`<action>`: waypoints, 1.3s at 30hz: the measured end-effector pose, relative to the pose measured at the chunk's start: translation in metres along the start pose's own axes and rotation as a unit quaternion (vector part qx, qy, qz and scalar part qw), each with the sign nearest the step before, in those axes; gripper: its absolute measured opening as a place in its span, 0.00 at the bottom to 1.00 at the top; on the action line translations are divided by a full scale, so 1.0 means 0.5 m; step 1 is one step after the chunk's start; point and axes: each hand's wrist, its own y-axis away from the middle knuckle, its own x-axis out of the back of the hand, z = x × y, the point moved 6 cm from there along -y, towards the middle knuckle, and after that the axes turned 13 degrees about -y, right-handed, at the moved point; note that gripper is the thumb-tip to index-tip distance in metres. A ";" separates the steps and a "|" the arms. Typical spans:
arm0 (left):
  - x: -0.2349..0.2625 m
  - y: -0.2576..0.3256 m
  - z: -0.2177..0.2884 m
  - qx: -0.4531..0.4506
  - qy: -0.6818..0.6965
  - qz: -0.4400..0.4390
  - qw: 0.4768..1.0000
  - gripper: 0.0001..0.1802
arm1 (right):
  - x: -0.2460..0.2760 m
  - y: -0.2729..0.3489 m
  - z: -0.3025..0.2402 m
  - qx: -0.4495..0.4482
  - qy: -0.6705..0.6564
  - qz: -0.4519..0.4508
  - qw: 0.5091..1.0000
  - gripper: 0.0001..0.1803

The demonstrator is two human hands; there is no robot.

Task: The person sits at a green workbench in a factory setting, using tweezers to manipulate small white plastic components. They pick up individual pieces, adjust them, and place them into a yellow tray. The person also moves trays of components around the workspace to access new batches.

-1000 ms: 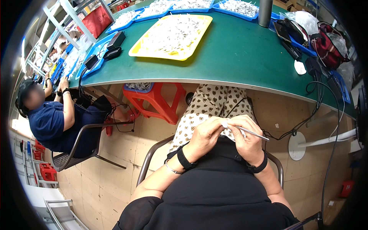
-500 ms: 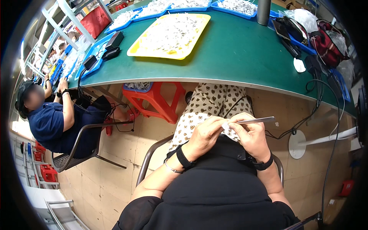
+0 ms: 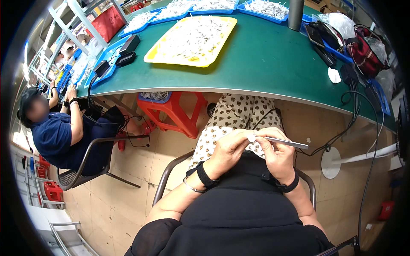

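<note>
Slim metal tool [image 3: 290, 142] in the right hand [image 3: 278, 158], its free end out to the right!
Flat, straight, grey, long axis nearly crosswise and dipping slightly outward; right fingers grip it above patterned trousers [image 3: 239, 112], while the closed left hand [image 3: 228, 152] pinches a small, rounded white piece [image 3: 251, 138].

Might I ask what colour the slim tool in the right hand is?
The slim tool is silver-grey, shown in the head view.

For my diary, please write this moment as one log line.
left hand: holding white piece | right hand: holding grey tool | yellow tray: on green table
</note>
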 end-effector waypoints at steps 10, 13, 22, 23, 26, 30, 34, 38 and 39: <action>-0.003 0.002 0.005 -0.009 -0.024 -0.038 0.999 0.15 | 0.008 -0.025 -0.013 0.018 0.036 -0.101 0.994 0.02; -0.008 0.002 -0.008 -0.006 0.008 -0.047 0.999 0.15 | 0.008 -0.024 -0.014 -0.004 0.040 -0.086 0.995 0.02; 0.000 0.000 -0.002 0.034 0.029 -0.028 0.999 0.14 | 0.014 -0.011 -0.011 0.010 -0.015 -0.004 1.000 0.04; -0.002 0.000 -0.003 0.032 0.028 -0.028 0.999 0.13 | 0.009 -0.010 -0.011 0.007 -0.020 -0.006 1.000 0.04; -0.007 0.003 -0.008 0.027 0.024 -0.028 0.999 0.13 | 0.004 -0.007 -0.010 0.022 -0.013 -0.013 1.000 0.04; -0.004 0.000 -0.002 0.021 0.011 -0.028 0.999 0.13 | 0.000 -0.006 -0.008 0.019 -0.001 -0.026 0.999 0.04; -0.005 0.000 -0.002 0.017 0.008 -0.030 0.999 0.13 | 0.002 -0.003 -0.003 0.009 -0.013 -0.015 1.000 0.04; -0.004 0.000 -0.002 0.017 0.005 -0.032 0.999 0.13 | 0.002 -0.003 0.000 0.008 -0.024 -0.011 1.000 0.04; -0.003 -0.001 0.000 0.018 0.003 -0.034 0.999 0.13 | 0.003 -0.003 0.001 0.008 -0.026 -0.011 1.000 0.04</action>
